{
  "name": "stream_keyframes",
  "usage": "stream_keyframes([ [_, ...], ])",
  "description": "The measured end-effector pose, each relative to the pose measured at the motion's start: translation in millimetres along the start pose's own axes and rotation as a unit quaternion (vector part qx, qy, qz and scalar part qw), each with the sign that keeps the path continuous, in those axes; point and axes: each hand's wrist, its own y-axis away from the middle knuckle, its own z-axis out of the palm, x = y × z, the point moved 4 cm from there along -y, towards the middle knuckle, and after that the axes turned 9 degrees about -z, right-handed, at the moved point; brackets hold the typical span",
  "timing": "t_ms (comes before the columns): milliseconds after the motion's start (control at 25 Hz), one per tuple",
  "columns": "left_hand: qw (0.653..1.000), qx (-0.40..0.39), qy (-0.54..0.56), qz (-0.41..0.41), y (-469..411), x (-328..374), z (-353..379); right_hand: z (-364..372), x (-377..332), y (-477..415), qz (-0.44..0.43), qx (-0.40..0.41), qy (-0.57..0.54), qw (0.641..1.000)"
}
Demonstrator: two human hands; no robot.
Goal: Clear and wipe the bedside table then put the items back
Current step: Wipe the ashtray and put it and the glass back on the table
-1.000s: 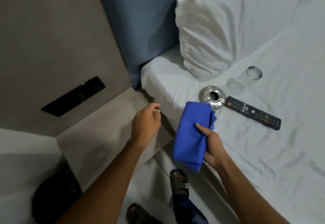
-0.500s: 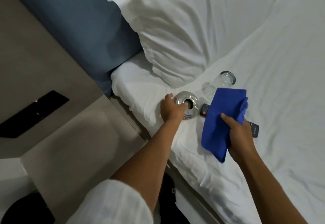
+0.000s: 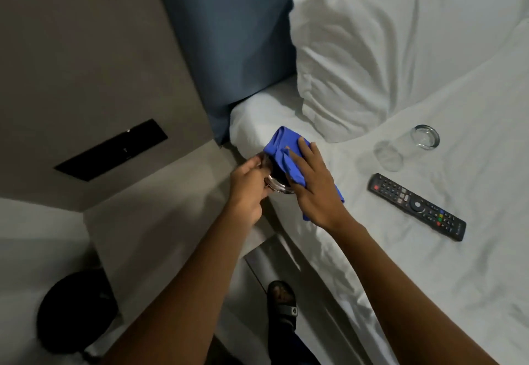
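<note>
the left hand (image 3: 248, 190) is curled round the rim of the metal ashtray (image 3: 276, 183), holding it up on edge over the gap where the bed (image 3: 429, 250) meets the bedside table (image 3: 160, 221). the right hand (image 3: 313, 187) lies flat with fingers spread, pressing the blue cloth (image 3: 282, 150) against the ashtray's face; the cloth bunches above the fingers and a tail of it hangs out below the palm. most of the ashtray is hidden between cloth and hands, only a shiny arc of rim and a dark inside showing.

out beyond the right hand, on the white sheet, the remote control (image 3: 416, 206) lies flat, and further off from it a clear glass (image 3: 406, 147) lies on its side near the pillow (image 3: 372, 49). below the left hand the table top is bare and grey. a sandalled foot (image 3: 282, 301) stands on the floor under the two forearms.
</note>
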Motion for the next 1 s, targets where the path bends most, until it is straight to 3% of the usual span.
stream_keyframes([
  [160, 0.997, 0.051, 0.048, 0.031, 18, 18, -54, 41, -39, 3, -0.051, -0.061, 0.027, 0.996],
  [320, 0.989, 0.11, 0.025, 0.093, 29, 25, -114, 80, -71, 14, -0.092, -0.13, 0.003, 0.987],
  [400, 0.984, 0.134, 0.022, 0.111, 34, 25, -145, 98, -73, 23, -0.034, -0.14, -0.038, 0.989],
  [480, 0.983, 0.144, 0.043, 0.105, 42, 18, -175, 102, -64, 30, 0.122, -0.067, -0.103, 0.985],
  [560, 0.99, 0.112, 0.057, 0.064, 54, -3, -202, 109, -66, 27, 0.273, 0.011, -0.211, 0.938],
  [600, 0.995, 0.083, 0.052, 0.035, 59, -17, -210, 116, -73, 20, 0.305, 0.023, -0.273, 0.912],
  [720, 0.995, 0.073, 0.061, -0.005, 66, -47, -229, 150, -102, -1, 0.3, -0.014, -0.395, 0.868],
  [880, 0.978, 0.184, 0.097, 0.02, 58, -45, -270, 201, -120, 11, 0.314, -0.074, -0.411, 0.853],
  [1000, 0.962, 0.254, 0.093, 0.033, 48, -50, -307, 220, -106, 31, 0.382, -0.066, -0.444, 0.808],
])
